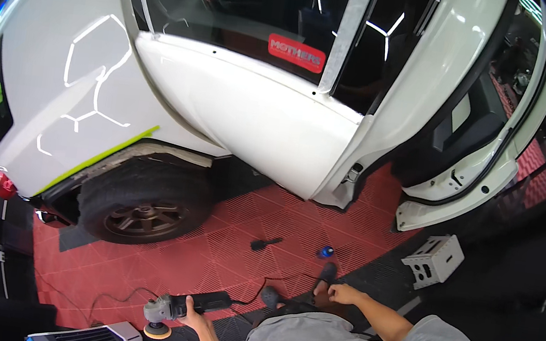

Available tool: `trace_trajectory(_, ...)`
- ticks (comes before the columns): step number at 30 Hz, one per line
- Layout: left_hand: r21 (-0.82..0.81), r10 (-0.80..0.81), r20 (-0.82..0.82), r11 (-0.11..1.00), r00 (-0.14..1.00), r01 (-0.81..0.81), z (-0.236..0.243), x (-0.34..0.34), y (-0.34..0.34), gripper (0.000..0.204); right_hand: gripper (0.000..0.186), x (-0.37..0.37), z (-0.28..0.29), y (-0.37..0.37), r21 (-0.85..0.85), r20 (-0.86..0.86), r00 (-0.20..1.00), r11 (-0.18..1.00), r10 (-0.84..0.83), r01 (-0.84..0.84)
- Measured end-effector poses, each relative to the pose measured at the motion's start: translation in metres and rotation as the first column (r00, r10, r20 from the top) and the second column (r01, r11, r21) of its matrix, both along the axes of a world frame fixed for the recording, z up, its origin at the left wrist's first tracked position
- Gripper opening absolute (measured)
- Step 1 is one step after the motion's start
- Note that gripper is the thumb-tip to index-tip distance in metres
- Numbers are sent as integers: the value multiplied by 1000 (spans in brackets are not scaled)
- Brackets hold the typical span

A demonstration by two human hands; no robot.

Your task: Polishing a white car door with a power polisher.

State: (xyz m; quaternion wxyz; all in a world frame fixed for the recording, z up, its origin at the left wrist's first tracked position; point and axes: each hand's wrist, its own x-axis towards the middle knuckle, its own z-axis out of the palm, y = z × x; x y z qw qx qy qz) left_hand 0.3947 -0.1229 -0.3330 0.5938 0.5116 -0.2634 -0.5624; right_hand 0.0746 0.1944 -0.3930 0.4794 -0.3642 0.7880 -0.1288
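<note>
My left hand (197,319) is wrapped around the body of a corded car polisher (189,307). The polisher has a grey head and a round orange pad facing down, held apart from the car. My right hand (344,294) is near my legs with its fingers curled. Whether anything is in them is hidden. In front of me stands a white car (252,119) with its door (488,157) swung out at the right. Lime-green tape (105,159) runs along the arch above the dark wheel (143,212).
A black brush (266,244) and a blue bottle (326,252) are on the red tile floor (240,208). To the right is a white folding step stool (433,261). A boxy white-and-dark unit (92,340) stands at the lower left. The polisher's cord (263,285) trails past my feet.
</note>
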Motion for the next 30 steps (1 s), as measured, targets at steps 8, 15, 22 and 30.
trace_trajectory(8,356,305,485,787,820,-504,-193,14,3,46,27,-53,33,-6,33,96,973,978,-209,207)
trace_trajectory(15,588,505,558,319,659,-743,-396,-37,26,98,25,-47,-5,21,295,191,952,939,-238,175)
trace_trajectory(22,666,444,563,255,697,-701,-550,-30,70,80,24,14,-57,11,527,-110,940,821,322,-219)
trace_trajectory(30,719,-23,662,303,749,-625,-649,-17,64,102,26,4,-75,27,522,-352,864,842,359,-137)
